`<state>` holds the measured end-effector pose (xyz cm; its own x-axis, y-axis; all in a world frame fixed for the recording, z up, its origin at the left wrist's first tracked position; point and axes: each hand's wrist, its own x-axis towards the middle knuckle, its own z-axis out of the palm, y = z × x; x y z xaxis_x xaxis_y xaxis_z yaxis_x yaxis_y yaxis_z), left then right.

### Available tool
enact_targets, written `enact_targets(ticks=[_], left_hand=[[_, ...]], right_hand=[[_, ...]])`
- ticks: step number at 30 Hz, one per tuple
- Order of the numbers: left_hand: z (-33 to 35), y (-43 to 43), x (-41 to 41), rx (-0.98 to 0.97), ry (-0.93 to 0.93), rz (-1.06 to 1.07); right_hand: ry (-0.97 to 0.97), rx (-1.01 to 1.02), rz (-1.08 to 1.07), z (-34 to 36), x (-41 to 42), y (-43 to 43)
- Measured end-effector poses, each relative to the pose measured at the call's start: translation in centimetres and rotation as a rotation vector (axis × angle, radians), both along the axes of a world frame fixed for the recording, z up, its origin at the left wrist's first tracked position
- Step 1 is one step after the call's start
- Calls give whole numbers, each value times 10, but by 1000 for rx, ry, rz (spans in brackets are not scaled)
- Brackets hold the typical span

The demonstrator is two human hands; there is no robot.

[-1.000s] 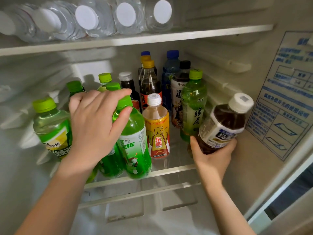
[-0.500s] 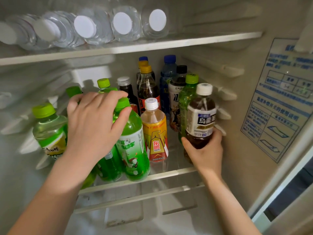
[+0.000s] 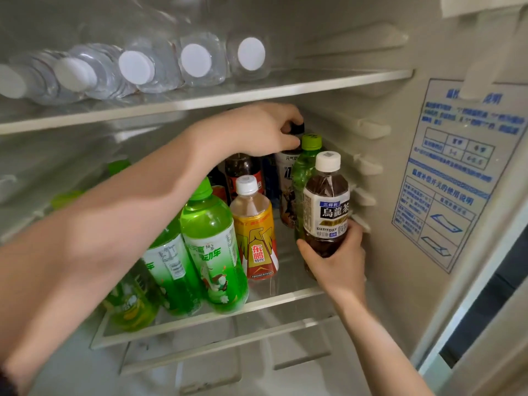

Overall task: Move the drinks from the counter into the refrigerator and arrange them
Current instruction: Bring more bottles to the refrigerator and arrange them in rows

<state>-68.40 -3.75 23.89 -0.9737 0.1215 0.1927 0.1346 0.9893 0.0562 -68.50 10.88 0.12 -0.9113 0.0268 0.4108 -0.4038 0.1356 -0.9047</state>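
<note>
1. Rightward, the right hand [image 3: 338, 262] grips the upright oolong tea bottle [image 3: 325, 208] at the glass shelf's [image 3: 274, 300] front right corner;
2. the left hand [image 3: 257, 130] pinches the black-capped bottle [image 3: 288, 167] farther back.

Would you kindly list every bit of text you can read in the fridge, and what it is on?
"三得利", "烏龍茶", "SUNTORY": brown tea bottle held in the right hand.
"东鹏特饮": yellow bottle.
"元气": black-capped bottle under the left hand; the rest is hidden.
Green bottle: large characters, unclear.
Blue wall sticker: blurred, unreadable.
</note>
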Motion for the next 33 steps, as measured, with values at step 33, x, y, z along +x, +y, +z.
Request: enact_targets(ticks=[33], left_hand=[[-11,-15,-80,-105,6,-128]], right_hand=[[-104,-2,-3,7,16,-5]])
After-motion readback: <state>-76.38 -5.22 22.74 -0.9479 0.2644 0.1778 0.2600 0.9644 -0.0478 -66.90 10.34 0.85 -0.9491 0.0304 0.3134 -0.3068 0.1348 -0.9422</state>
